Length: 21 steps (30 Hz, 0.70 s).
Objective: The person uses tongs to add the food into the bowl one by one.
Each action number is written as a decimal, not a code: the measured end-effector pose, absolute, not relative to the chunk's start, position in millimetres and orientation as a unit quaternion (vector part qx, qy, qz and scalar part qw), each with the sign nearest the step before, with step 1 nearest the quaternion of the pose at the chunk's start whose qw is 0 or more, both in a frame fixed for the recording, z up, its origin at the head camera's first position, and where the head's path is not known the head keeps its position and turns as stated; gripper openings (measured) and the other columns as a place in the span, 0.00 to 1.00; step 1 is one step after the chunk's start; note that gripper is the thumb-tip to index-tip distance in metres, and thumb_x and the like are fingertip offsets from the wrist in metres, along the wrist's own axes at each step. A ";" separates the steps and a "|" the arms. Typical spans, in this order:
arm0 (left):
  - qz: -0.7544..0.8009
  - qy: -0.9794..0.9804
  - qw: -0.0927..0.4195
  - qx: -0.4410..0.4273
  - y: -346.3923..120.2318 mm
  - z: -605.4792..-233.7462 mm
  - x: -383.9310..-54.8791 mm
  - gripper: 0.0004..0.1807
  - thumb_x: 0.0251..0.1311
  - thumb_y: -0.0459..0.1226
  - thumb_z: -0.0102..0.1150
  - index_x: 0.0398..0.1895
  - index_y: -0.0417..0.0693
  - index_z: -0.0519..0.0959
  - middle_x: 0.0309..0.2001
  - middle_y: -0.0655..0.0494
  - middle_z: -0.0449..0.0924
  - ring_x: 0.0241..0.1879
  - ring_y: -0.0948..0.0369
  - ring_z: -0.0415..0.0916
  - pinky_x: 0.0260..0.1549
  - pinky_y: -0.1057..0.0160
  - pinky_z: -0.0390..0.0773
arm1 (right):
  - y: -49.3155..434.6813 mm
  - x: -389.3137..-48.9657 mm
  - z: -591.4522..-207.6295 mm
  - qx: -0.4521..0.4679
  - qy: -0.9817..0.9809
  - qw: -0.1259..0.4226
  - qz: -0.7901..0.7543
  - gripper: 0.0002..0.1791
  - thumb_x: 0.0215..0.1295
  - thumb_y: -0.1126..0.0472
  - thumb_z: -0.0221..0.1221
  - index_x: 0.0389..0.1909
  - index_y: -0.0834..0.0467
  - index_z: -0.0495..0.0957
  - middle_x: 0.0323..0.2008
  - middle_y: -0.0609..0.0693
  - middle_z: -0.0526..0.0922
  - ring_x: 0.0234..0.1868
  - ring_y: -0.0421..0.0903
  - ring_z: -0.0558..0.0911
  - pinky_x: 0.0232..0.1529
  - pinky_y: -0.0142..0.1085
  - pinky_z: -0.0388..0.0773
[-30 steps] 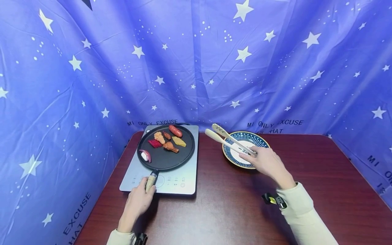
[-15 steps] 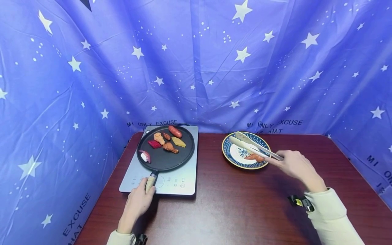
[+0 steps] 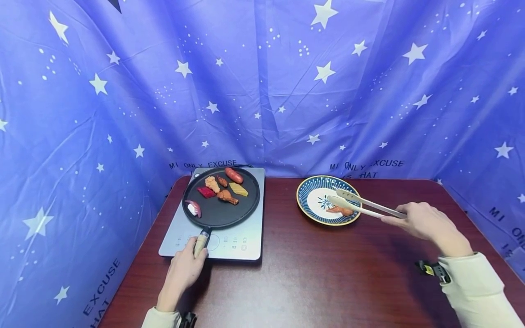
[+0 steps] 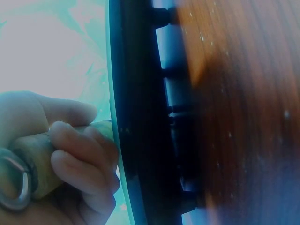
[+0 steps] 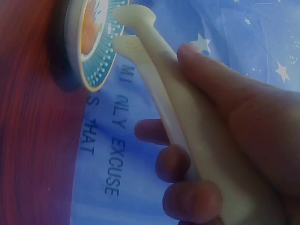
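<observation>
My left hand [image 3: 186, 269] grips the wooden handle [image 3: 201, 243] of a round black frying pan [image 3: 221, 216]; its fingers curl round it in the left wrist view. Spread in the pan are a sausage [image 3: 234, 175], a drumstick [image 3: 227, 197], a yellow piece [image 3: 238, 189], a red piece [image 3: 206, 192], a breaded piece [image 3: 212, 183], a small brown piece [image 3: 222, 181] and a purple-white piece [image 3: 193, 208]. In my right hand [image 3: 428, 225] is a pair of pale tongs [image 3: 373, 210], their parted tips over the right side of a blue-rimmed plate [image 3: 305, 207]. An orange-brown food piece [image 3: 340, 211] lies on that plate.
Under the pan is a silver induction cooker [image 3: 250, 237] at the table's left. The dark red table [image 3: 311, 278] extends between cooker and plate. A blue star-patterned curtain [image 3: 262, 91] hangs behind and along both sides.
My right hand has drawn the tongs to the right, partly off the plate, uncovering the orange-brown piece lying there. My left hand and the pan have stayed in place.
</observation>
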State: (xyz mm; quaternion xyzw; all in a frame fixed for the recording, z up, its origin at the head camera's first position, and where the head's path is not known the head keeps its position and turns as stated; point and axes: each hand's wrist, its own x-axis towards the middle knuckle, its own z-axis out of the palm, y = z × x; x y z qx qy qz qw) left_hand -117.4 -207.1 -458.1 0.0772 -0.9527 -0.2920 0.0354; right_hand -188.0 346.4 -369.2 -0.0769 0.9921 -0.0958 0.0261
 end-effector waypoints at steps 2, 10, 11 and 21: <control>-0.290 -0.953 0.037 0.076 -207.1 -457.8 -117.6 0.21 0.61 0.44 0.53 0.57 0.49 0.70 0.20 0.54 0.69 0.20 0.56 0.67 0.19 0.57 0.65 | 350.6 -187.2 -368.4 -0.074 0.993 0.033 -0.090 0.31 0.55 0.30 0.56 0.36 0.55 0.82 0.22 0.49 0.75 0.24 0.51 0.76 0.19 0.45 0.66; -0.291 -0.953 0.031 0.078 -206.8 -455.8 -116.1 0.21 0.62 0.43 0.53 0.57 0.48 0.70 0.20 0.53 0.68 0.20 0.56 0.67 0.19 0.57 0.65 | 359.8 -187.6 -364.1 -0.092 0.991 0.067 -0.067 0.29 0.55 0.31 0.56 0.31 0.55 0.82 0.21 0.49 0.75 0.25 0.51 0.75 0.21 0.46 0.66; -0.290 -0.954 0.032 0.077 -207.0 -455.7 -116.2 0.21 0.62 0.43 0.53 0.57 0.47 0.69 0.20 0.53 0.68 0.20 0.56 0.67 0.19 0.57 0.65 | 359.9 -188.2 -363.6 -0.094 0.991 0.069 -0.064 0.28 0.55 0.31 0.56 0.30 0.54 0.82 0.21 0.48 0.75 0.25 0.50 0.75 0.21 0.46 0.66; -0.288 -0.954 0.035 0.072 -207.2 -455.9 -117.6 0.21 0.62 0.43 0.53 0.57 0.48 0.70 0.20 0.53 0.69 0.21 0.55 0.68 0.20 0.56 0.66 | 352.9 -190.5 -368.1 -0.088 0.992 0.076 -0.050 0.32 0.54 0.31 0.56 0.32 0.58 0.82 0.23 0.53 0.77 0.26 0.55 0.77 0.23 0.53 0.70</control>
